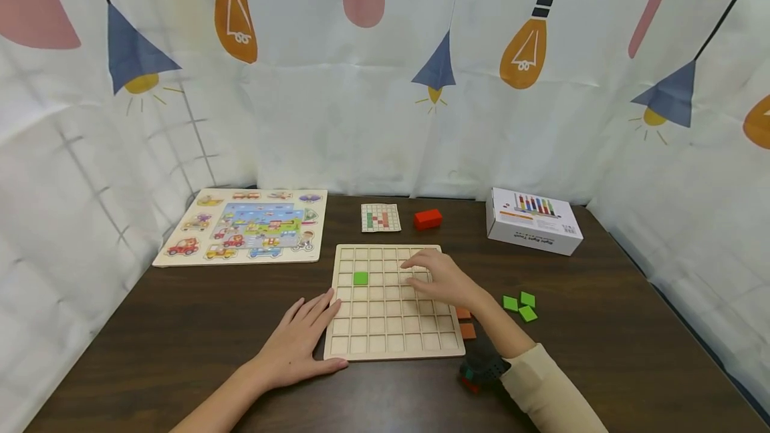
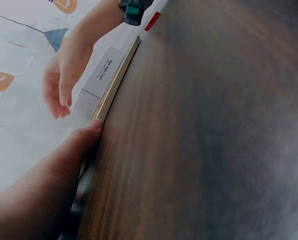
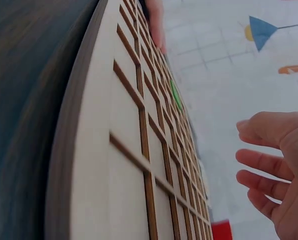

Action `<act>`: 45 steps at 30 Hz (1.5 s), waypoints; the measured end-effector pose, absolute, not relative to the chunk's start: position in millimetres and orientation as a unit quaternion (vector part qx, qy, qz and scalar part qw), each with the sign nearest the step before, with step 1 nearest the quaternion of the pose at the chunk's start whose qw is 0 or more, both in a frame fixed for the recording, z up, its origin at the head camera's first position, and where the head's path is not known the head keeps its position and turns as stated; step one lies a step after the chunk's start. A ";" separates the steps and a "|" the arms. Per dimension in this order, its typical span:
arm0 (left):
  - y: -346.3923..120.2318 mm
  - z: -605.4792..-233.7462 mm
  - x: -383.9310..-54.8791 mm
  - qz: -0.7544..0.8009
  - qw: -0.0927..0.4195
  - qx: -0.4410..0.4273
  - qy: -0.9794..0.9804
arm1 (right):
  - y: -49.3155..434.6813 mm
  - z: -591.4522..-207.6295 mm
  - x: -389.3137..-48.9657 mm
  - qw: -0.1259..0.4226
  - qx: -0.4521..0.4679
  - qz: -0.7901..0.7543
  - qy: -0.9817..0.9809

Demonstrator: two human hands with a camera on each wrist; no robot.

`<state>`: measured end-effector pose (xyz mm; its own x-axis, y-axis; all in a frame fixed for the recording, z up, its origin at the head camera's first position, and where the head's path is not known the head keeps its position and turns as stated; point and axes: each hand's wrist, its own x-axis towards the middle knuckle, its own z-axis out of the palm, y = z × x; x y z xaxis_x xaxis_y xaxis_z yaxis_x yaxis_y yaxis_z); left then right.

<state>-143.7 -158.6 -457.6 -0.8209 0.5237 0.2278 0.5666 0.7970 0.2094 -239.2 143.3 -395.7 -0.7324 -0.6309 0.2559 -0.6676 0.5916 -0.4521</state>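
Observation:
A wooden grid board [image 1: 394, 344] lies flat on the dark table, with one green square tile [image 1: 361, 278] in a cell toward its upper left. My left hand [image 1: 301, 339] rests along the board's left side, fingers extended to its edge and thumb by the near corner; in the left wrist view the thumb [image 2: 76, 142] touches the board's edge. Above the right part of the grid hovers my right hand [image 1: 442, 277], its fingers loosely bent and apart. The right wrist view shows this hand [image 3: 284, 165] with nothing between thumb and fingers.
Several loose green tiles [image 1: 527, 313] lie right of my right forearm. Orange tiles [image 1: 468, 331] sit beside the board's right edge, partly hidden. Behind are a small pattern card [image 1: 381, 218], a red block [image 1: 428, 219], a vehicle puzzle board [image 1: 240, 261] and a white box [image 1: 532, 239].

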 end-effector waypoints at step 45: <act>-158.4 -456.9 -144.5 -0.125 0.073 -0.293 -0.945 | 309.7 -430.0 -197.6 0.076 0.208 0.220 -0.950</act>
